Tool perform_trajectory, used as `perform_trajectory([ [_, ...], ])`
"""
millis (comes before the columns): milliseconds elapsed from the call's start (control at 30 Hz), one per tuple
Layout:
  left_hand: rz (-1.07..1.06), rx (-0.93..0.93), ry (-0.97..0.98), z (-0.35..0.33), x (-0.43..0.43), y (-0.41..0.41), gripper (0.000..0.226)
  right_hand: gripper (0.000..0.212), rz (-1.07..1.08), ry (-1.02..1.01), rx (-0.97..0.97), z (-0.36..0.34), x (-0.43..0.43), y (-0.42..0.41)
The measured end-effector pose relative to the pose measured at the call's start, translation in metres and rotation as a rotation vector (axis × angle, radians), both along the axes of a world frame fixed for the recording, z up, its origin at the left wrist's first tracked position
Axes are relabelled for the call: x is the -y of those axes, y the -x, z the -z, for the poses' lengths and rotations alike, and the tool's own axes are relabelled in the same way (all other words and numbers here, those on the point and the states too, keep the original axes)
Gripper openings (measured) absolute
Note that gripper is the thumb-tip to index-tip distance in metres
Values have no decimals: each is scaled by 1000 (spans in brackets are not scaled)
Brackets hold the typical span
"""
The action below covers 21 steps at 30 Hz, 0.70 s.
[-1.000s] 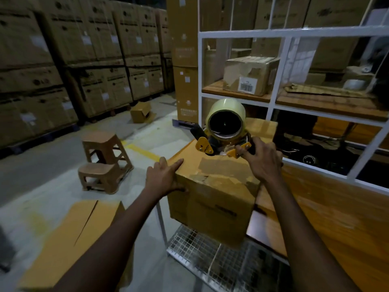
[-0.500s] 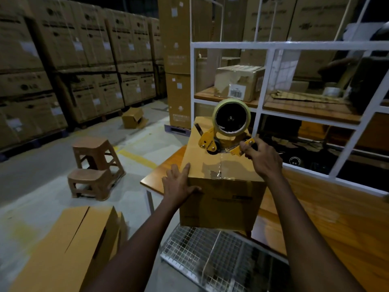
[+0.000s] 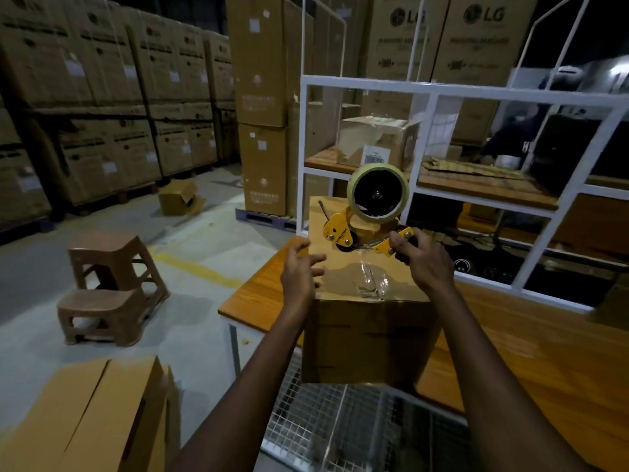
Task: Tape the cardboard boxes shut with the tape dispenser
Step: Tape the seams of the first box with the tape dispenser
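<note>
- Bottom L, nearest: brown carton [image 3: 88, 413] on floor.
- Just under table edge: wire mesh shelf [image 3: 340, 434].
- Centre: cardboard box [image 3: 367, 338] upright at near corner of wooden table [image 3: 544, 369], flaps down, crinkled clear tape strip [image 3: 371, 282] on top.
- L hand [image 3: 299, 272] at box's top L edge, fingers loose, gripping nothing; contact w/ box unclear.
- R hand [image 3: 425, 264] wrapped round handle of yellow tape dispenser [image 3: 360, 229], nose on box top, roll upright.
- Hands apart, tape strip between.
- Mid-floor L: two brown plastic stools [image 3: 112, 284].
- Behind table: white rack [image 3: 425, 90] w/ small labelled box [image 3: 374, 141] on shelf.
- Far: stacked cartons [image 3: 102, 97].
</note>
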<state>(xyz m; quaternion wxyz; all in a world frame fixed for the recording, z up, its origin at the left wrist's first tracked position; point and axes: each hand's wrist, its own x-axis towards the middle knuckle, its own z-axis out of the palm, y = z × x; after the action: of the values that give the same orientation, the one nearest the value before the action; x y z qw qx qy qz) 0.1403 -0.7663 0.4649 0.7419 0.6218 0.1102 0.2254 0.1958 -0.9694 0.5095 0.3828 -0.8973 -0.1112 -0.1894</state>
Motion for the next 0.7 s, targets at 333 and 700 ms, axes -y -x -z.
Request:
perform_trajectory([
  [333,114,106,-355,0,12,-9,58,52,23,-129,-9,-4,2,-5],
  [700,195,108,-409,20,18,-15,34,49,31,-133,13,-15,5,-9],
])
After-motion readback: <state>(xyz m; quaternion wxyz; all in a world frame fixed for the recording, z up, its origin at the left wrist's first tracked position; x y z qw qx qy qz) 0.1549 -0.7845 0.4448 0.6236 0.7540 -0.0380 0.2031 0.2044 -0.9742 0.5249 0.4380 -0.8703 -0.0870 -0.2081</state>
